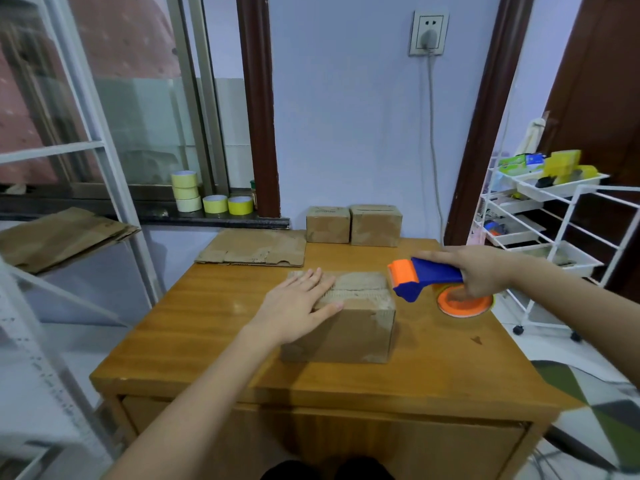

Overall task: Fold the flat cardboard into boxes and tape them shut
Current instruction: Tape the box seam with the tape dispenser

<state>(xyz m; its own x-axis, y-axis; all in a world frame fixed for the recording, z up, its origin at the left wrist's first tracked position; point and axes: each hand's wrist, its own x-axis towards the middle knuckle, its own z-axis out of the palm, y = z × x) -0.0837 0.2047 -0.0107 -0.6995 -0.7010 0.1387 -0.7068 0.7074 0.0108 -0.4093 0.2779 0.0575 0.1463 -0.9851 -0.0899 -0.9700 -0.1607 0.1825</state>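
A folded cardboard box stands in the middle of the wooden table, its top flaps closed. My left hand lies flat on the left part of the box's top, fingers straight. My right hand grips the blue and orange tape dispenser, held just right of the box's top edge, with its orange roll hub below my hand. Flat cardboard lies at the table's far left edge. Two closed boxes stand side by side against the wall.
Several yellow tape rolls sit on the window sill. More flat cardboard rests on a white frame at left. A white wire cart with trays stands at right, close to the table. A cable hangs from the wall socket.
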